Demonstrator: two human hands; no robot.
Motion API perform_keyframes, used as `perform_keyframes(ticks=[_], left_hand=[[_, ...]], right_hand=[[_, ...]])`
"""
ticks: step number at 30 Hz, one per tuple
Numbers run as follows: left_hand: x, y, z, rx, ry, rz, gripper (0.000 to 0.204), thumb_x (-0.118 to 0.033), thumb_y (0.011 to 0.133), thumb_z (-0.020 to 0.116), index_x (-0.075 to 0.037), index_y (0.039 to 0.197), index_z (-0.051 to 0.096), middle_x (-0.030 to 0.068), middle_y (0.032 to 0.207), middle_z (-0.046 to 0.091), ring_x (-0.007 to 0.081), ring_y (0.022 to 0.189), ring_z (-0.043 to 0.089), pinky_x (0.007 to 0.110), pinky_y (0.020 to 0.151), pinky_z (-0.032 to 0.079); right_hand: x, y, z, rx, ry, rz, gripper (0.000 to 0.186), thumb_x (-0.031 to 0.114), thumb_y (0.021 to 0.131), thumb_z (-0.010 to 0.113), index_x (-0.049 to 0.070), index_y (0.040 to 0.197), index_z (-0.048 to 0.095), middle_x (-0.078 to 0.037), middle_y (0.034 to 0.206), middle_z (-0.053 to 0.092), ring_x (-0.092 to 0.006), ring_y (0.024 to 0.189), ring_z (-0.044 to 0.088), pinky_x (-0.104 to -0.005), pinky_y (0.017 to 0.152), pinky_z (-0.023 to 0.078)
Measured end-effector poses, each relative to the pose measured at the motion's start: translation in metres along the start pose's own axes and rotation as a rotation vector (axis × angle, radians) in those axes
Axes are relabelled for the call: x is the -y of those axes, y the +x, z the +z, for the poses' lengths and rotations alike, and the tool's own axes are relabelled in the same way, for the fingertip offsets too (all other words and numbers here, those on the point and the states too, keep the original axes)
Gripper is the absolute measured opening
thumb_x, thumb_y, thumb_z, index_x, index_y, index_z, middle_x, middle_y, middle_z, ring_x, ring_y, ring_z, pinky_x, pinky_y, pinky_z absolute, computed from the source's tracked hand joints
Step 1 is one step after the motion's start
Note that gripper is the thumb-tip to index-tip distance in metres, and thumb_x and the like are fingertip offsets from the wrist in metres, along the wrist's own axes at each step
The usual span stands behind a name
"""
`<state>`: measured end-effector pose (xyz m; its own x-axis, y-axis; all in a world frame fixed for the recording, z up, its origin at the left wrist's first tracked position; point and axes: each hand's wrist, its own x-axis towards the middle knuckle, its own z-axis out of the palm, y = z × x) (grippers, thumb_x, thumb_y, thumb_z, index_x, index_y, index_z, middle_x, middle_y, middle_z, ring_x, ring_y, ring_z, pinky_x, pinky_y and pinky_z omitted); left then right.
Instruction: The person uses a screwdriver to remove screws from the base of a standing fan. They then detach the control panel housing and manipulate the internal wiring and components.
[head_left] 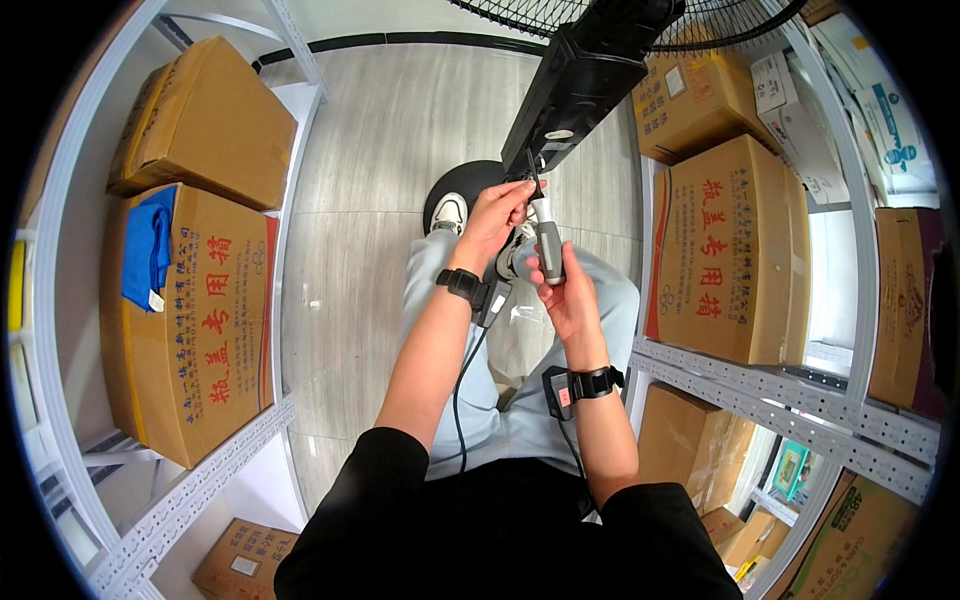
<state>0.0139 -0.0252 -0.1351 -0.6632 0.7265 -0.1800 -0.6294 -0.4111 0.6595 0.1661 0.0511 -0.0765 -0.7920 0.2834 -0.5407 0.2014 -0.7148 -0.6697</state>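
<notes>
A grey-and-white screwdriver (546, 243) points up toward the lower end of a black fan column (560, 85). My right hand (565, 300) is closed on its grey handle. My left hand (500, 215) pinches near the dark shaft at its upper end, just below the column; whether the tip touches the column I cannot tell. The wire fan grille (510, 18) is at the top edge. A round black base (478, 175) lies on the floor by my shoes. Each wrist wears a black strapped device with a cable.
Metal shelving (205, 470) with cardboard boxes (200, 120) runs along my left, with a blue cloth (148, 245) on one box. More shelving (760, 395) holds boxes (730, 250) on my right. The grey floor (350, 130) lies between them.
</notes>
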Motion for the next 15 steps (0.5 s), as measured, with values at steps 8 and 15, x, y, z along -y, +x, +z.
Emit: perform_keyframes(ticks=[8, 15], left_hand=[[0.0, 0.001, -0.003, 0.0, 0.014, 0.01, 0.03, -0.017, 0.092, 0.058, 0.004, 0.113, 0.061, -0.0075, 0.058, 0.039, 0.0029, 0.052, 0.035, 0.018, 0.05, 0.028], [-0.002, 0.0, 0.001, 0.004, 0.005, 0.013, 0.03, -0.018, 0.092, 0.059, 0.004, 0.112, 0.061, -0.008, 0.058, 0.039, 0.0021, 0.052, 0.034, 0.018, 0.05, 0.027]], right_hand=[[0.007, -0.008, 0.02, -0.119, -0.038, -0.012, 0.034, 0.037, 0.096, 0.05, 0.004, 0.106, 0.054, -0.004, 0.084, 0.063, -0.0092, 0.075, 0.063, -0.016, 0.05, 0.045], [-0.009, 0.002, 0.017, -0.191, -0.234, -0.199, 0.044, 0.045, 0.097, 0.042, 0.004, 0.108, 0.054, -0.006, 0.087, 0.064, -0.009, 0.069, 0.06, -0.0191, 0.052, 0.041]])
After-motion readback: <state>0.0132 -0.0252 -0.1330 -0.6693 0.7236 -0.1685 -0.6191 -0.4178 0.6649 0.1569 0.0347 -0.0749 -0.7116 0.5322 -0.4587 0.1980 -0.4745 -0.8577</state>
